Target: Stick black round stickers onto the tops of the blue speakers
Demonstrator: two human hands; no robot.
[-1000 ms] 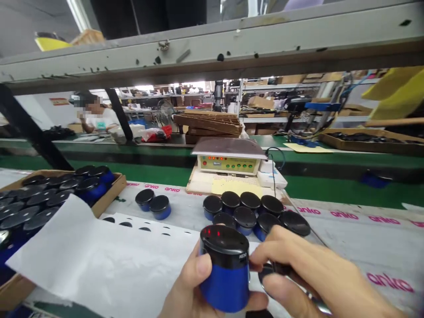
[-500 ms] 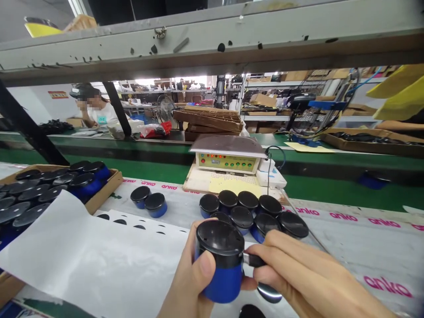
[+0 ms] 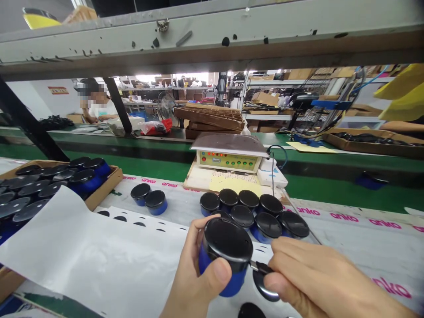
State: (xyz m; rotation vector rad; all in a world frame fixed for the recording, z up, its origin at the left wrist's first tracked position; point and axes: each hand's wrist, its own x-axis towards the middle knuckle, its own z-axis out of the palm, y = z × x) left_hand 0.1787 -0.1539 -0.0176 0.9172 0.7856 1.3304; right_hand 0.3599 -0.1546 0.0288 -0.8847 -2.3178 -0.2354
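A blue round container with a glossy black lid (image 3: 228, 240) is gripped in my left hand (image 3: 198, 276), the thumb across its near side and the fingers around the far side. It leans so the lid top faces me. My right hand (image 3: 311, 276) pinches a short black-handled tool with a metal tip (image 3: 261, 266); the tip meets the right side of the container near the lid's lower edge. The tool's exact kind is not clear. Below the right fingers lies a shiny black disc (image 3: 263, 287), partly covered. Another dark round piece (image 3: 251, 310) shows at the bottom edge.
Several lidded blue containers (image 3: 241, 215) stand beyond my hands, with two more (image 3: 156, 202) to the left. A cardboard tray (image 3: 114, 179) holds many others. White sheet (image 3: 89, 251) covers the bench's left part. Behind are an electronic device (image 3: 228, 159), green conveyor (image 3: 159, 154) and overhead beam (image 3: 212, 39).
The held container has shifted slightly right and tipped, showing more of its lid top. My right hand and the tool have moved a little right and down, uncovering more of the disc.
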